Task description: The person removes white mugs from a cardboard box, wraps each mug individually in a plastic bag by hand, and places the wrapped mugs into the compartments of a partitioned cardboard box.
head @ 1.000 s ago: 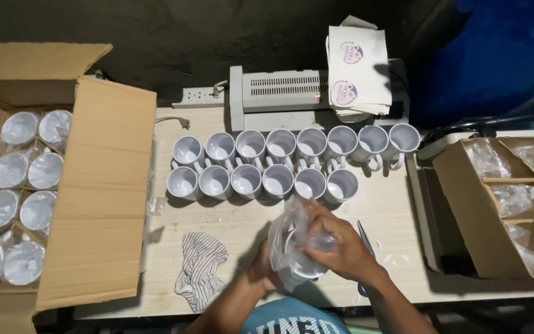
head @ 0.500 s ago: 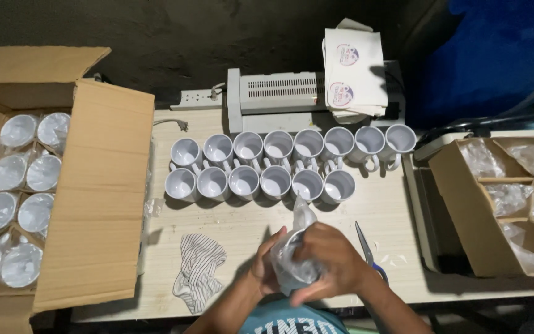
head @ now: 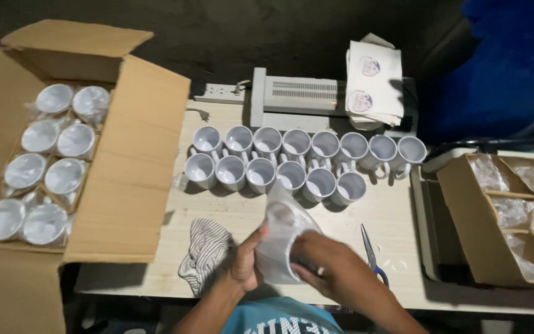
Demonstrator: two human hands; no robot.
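Compared with half a second ago, the bagged mug point(head: 281, 242) is held a little further left and turned more on its side, with the loose top of its clear plastic film raised toward the rows of bare white mugs point(head: 292, 176).

At the far left, an open cardboard box point(head: 125, 154) is seen, filled with mugs wrapped in film point(head: 63, 176). Beside it on the table point(head: 397, 216) a striped cloth point(head: 205, 253) is left crumpled, just beside the left hand point(head: 245, 265). That hand is closed around the mug's side through the film. The right hand point(head: 332, 272) is clasped on the mug's lower end, its fingers pinching the plastic. Whether the mug is partly out of the film cannot be told, since the clear plastic blurs its edge.

The step in hand is judged to be unwrapping. A firm hold on the mug and a clean pull on the slack film are called for.

Further right, blue-handled scissors point(head: 371, 253) are laid flat, and a divided box point(head: 465, 210) of crumpled film is set at the table's end.
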